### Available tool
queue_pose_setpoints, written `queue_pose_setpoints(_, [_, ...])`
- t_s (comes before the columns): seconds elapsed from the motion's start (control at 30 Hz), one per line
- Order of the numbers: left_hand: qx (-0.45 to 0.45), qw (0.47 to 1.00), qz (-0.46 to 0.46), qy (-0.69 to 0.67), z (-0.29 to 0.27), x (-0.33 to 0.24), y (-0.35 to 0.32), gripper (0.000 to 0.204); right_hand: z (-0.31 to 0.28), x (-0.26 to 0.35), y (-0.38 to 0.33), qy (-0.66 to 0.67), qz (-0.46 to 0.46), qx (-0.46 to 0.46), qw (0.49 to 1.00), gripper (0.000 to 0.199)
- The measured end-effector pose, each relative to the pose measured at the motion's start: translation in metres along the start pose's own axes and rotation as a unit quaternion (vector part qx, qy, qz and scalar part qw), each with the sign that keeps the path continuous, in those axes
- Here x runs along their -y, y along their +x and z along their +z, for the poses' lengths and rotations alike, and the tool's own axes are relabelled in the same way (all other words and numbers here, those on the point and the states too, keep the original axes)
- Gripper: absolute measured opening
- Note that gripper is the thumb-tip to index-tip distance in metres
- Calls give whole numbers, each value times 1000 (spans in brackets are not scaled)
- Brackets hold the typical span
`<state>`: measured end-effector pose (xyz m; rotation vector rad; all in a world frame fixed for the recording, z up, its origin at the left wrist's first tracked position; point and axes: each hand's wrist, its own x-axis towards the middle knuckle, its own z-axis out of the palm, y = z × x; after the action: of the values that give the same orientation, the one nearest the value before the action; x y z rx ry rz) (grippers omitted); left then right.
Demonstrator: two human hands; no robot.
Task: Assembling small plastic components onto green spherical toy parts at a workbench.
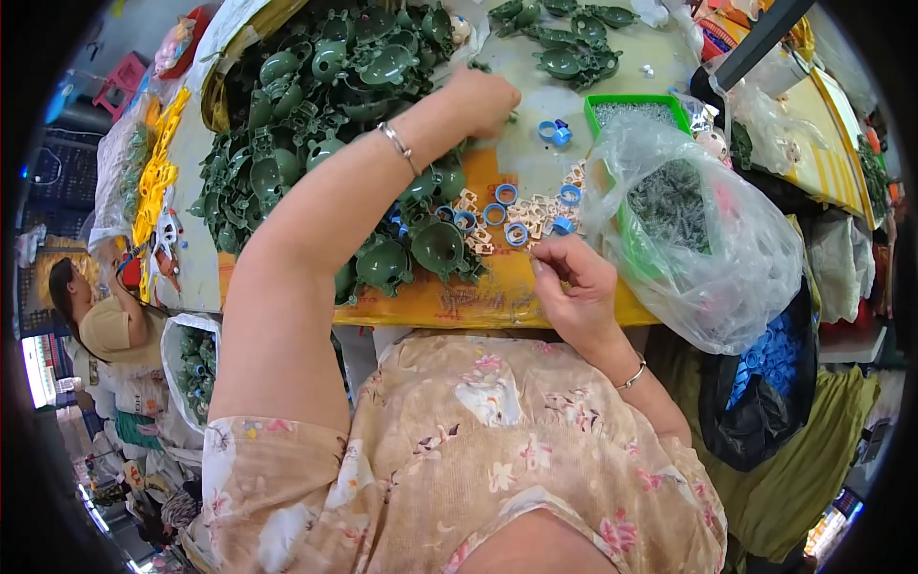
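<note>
My left hand (pixel 478 99) reaches far across the table, fingers curled at the edge of a big heap of dark green plastic shell parts (pixel 325 105); what it grips is hidden. My right hand (pixel 574 287) hovers near the table's front edge, fingertips pinched together as if on something very small that I cannot make out. Just beyond it lie several blue rings (pixel 495 212) and small beige plastic pieces (pixel 540 218) on the yellow table surface (pixel 478 297).
A clear plastic bag (pixel 708 230) of small grey parts sits to the right by a green tray (pixel 636 105). More green shells (pixel 569 43) lie at the back. A black bag with blue parts (pixel 765 373) hangs lower right. Another person (pixel 100 320) sits at left beside yellow parts (pixel 158 172).
</note>
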<state>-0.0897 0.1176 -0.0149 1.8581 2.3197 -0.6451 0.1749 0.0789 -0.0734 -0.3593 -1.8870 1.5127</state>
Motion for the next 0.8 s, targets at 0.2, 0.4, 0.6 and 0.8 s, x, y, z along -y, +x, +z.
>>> queue_pose_setpoints(0.2, [-232, 958, 74, -150, 3, -21, -38, 36, -9, 1, 3, -14, -34, -53, 998, 10])
queue_pose_setpoints(0.4, [-112, 682, 67, -719, -10, -36, -77, 43, -14, 16, 18, 97, 7, -95, 991, 11])
queue_pose_setpoints(0.6, [-3, 447, -13, -894, -10, -65, -116, 48, -20, 24, 51, -162, -236, -144, 947, 8])
queue_pose_setpoints(0.8, [-3, 515, 26, -857, 2, -75, -118, 51, -11, 23, 43, -168, -190, -115, 961, 10])
